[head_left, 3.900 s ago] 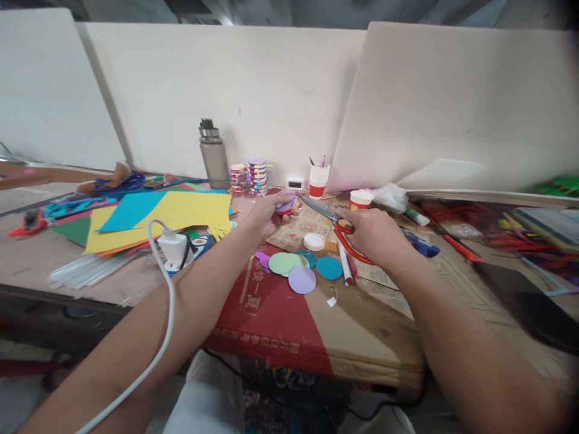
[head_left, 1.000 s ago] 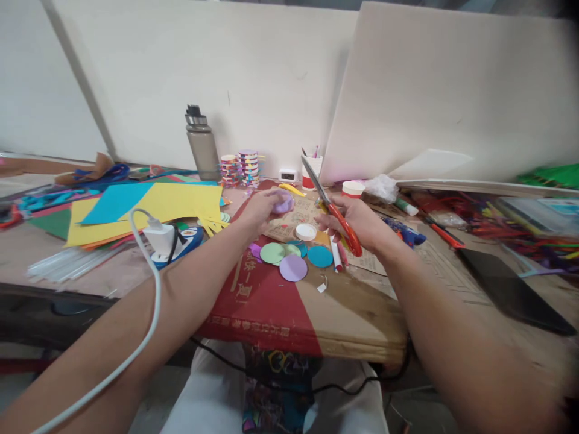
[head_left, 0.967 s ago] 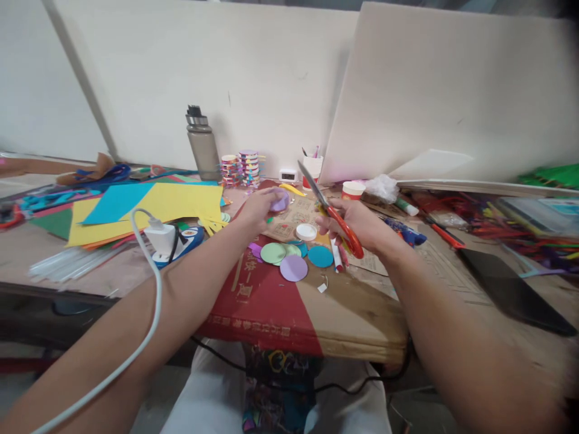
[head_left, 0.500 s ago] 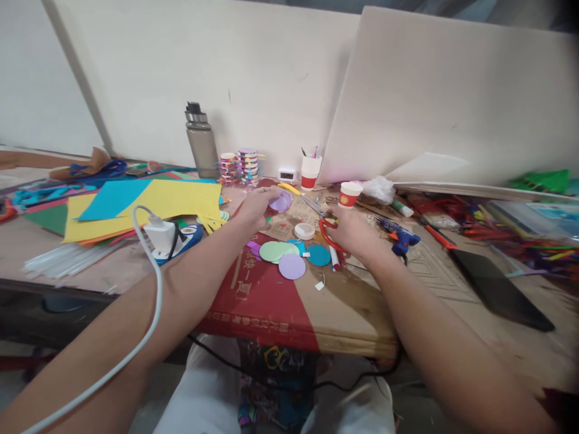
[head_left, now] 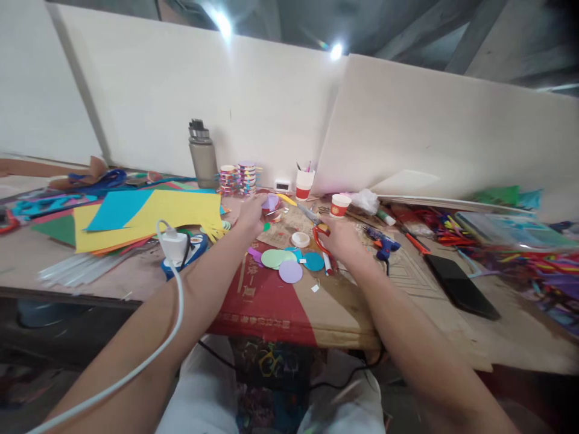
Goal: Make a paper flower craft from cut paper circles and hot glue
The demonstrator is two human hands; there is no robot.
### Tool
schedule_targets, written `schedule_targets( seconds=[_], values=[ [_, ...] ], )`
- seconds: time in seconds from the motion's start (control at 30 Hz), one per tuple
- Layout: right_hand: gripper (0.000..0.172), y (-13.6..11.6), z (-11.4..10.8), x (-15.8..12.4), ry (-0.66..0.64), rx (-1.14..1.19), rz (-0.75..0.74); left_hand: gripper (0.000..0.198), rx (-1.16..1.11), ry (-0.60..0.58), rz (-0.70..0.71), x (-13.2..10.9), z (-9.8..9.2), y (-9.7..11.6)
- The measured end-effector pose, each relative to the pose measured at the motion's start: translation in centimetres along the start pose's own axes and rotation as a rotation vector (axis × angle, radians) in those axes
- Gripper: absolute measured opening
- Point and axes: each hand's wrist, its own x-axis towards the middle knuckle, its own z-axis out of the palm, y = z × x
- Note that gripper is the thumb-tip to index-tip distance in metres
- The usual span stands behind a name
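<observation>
Several white panels (head_left: 154, 102) line the far side. Near centre, red-and-tan cardboard (head_left: 271, 310); left of it, a yellow paper sheet (head_left: 185, 211). Tinted bottle (head_left: 204, 161) upright, far and left. Right hand (head_left: 337, 234) curled round the red handles of scissors (head_left: 309, 214), blades pointing far-left over brown paper. Red-and-white paper cup (head_left: 340, 205) upright, just beyond that hand. Left hand (head_left: 253, 212) pinching a purple-topped piece (head_left: 271, 202), left of the blades; it seems cut from a cup, though small and partly covered. Near, a purple disc (head_left: 291, 272) overlaps a pale green disc (head_left: 272, 259).
</observation>
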Motion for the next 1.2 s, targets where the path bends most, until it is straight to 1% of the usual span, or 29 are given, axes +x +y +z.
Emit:
schedule_targets(
  seconds=[0.13, 0.27, 0.4, 0.47, 0.57, 0.63, 0.73, 0.83, 0.93, 1.0, 1.03, 1.13, 1.2],
  values=[
    [0.046, -1.6, -0.3, -0.2, -0.074, -0.004, -0.061, 0.006, -0.031, 0.046, 0.040, 0.5, -0.7, 1.0],
    [0.046, -3.1, -0.5, 0.8, -0.141, 0.026, -0.232, 0.011, -0.102, 0.111, 0.089, 1.0, -1.1, 1.6],
    [0.045, -3.9, 0.0, 3.1, -0.203, -0.022, -0.418, 0.022, -0.098, 0.171, 0.164, 1.1, -1.0, 2.0],
    [0.048, -3.8, 0.5, 4.6, -0.251, 0.009, -0.501, 0.025, -0.085, 0.182, 0.186, 1.0, -0.8, 2.1],
    [0.050, -3.3, 1.5, 6.9, -0.295, 0.083, -0.657, 0.026, -0.091, 0.181, 0.175, 0.6, -0.6, 2.2],
    [0.052, -3.0, 2.1, 8.3, -0.302, 0.093, -0.697, 0.025, -0.093, 0.179, 0.170, 0.5, -0.6, 2.2],
    [0.058, -3.2, 2.8, 9.8, -0.343, 0.047, -0.700, 0.020, -0.081, 0.179, 0.156, 0.5, -0.6, 2.1],
    [0.056, -3.7, 3.3, 10.6, -0.390, 0.002, -0.682, 0.017, -0.065, 0.165, 0.129, 0.7, -0.7, 1.8],
    [0.056, -3.9, 3.5, 10.7, -0.372, -0.011, -0.610, 0.017, -0.060, 0.148, 0.107, 0.7, -0.7, 1.5],
    [0.055, -3.7, 3.2, 10.3, -0.323, -0.009, -0.536, 0.018, -0.054, 0.144, 0.086, 0.7, -0.7, 1.4],
    [0.051, -3.5, 2.9, 10.0, -0.293, -0.006, -0.493, 0.019, -0.049, 0.139, 0.075, 0.6, -0.6, 1.4],
    [0.032, -2.9, 1.6, 8.1, -0.223, 0.005, -0.377, 0.021, -0.033, 0.094, 0.049, 0.3, -0.5, 1.2],
    [0.027, -2.6, 0.9, 6.4, -0.215, 0.020, -0.324, 0.023, -0.027, 0.055, 0.032, 0.1, -0.3, 0.9]
  ],
)
